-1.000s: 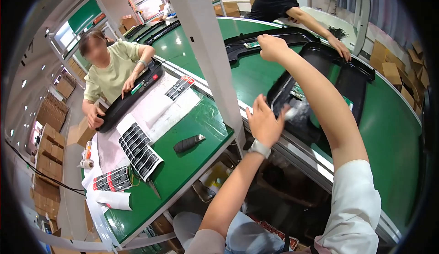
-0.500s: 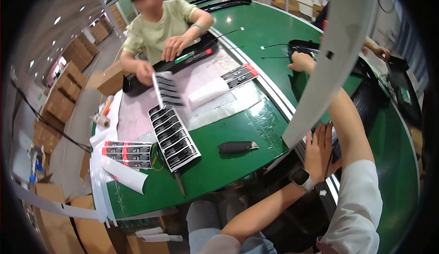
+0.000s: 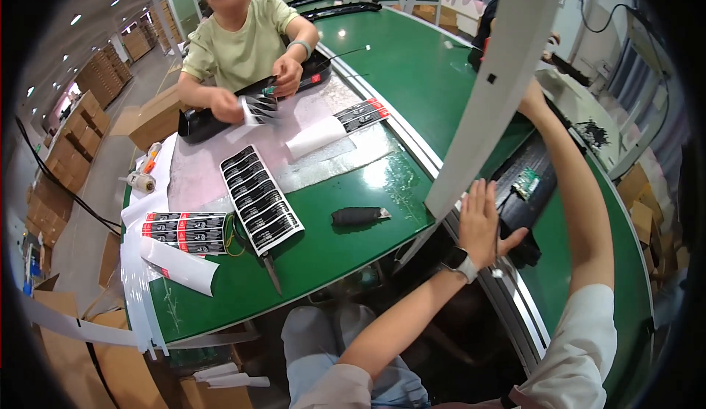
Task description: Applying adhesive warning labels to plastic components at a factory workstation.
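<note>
My left hand (image 3: 482,225), with a watch on the wrist, is held with its fingers stretched out and thumb apart. It is beside the near end of a long black housing (image 3: 535,155) on the green conveyor; whether it touches the housing I cannot tell. A small green circuit board (image 3: 527,181) sits on the housing. A thin dark cable with a small connector (image 3: 497,271) hangs by my left wrist. My right arm reaches forward past the housing. The right hand (image 3: 531,101) is largely hidden behind a white post, fingers out of sight.
The white post (image 3: 485,93) rises between worktable and conveyor. On the green table (image 3: 323,269) lie label sheets (image 3: 261,199), scissors (image 3: 272,273) and a dark wrapped bundle (image 3: 358,216). Across it, a person (image 3: 246,48) handles a label sheet over a black housing.
My view has shifted. My left hand has spread its fingers, and the right hand has gone behind the post. The other person has drawn their label sheet back over their black housing.
</note>
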{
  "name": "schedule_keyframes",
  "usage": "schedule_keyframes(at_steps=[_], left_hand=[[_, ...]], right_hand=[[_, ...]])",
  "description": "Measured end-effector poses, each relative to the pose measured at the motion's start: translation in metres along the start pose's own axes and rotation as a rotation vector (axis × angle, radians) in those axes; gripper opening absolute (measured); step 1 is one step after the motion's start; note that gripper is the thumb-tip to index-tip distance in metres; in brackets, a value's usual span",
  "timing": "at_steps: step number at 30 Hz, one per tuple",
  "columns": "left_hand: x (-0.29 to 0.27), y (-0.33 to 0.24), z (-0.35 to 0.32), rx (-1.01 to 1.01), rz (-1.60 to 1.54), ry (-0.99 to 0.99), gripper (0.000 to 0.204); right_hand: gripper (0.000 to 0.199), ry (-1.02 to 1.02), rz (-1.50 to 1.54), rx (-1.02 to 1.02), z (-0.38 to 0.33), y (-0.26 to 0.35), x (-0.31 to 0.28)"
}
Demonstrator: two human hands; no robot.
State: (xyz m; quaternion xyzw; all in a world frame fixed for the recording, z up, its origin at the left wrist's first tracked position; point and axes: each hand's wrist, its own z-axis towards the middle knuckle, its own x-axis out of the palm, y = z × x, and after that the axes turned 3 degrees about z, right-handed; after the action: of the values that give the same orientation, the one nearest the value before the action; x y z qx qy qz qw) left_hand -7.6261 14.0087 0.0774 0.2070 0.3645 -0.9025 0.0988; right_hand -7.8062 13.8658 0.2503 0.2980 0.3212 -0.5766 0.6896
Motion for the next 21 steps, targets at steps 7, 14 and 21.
schedule_keyframes(at_steps=[7, 14, 21], left_hand=[[-0.046, 0.003, -0.032, -0.050, -0.451, -0.075, 0.069], [-0.108, -0.108, -0.050, -0.257, -1.303, 0.156, 0.075], [-0.169, -0.177, -0.100, -0.091, -1.081, 0.218, 0.072]], right_hand=[[0.025, -0.084, 0.027, 0.122, -0.126, 0.029, -0.192], [0.016, -0.121, -0.054, -0.291, -0.327, 0.159, -0.205], [0.018, -0.116, -0.146, -0.266, -0.434, 0.215, -0.187]])
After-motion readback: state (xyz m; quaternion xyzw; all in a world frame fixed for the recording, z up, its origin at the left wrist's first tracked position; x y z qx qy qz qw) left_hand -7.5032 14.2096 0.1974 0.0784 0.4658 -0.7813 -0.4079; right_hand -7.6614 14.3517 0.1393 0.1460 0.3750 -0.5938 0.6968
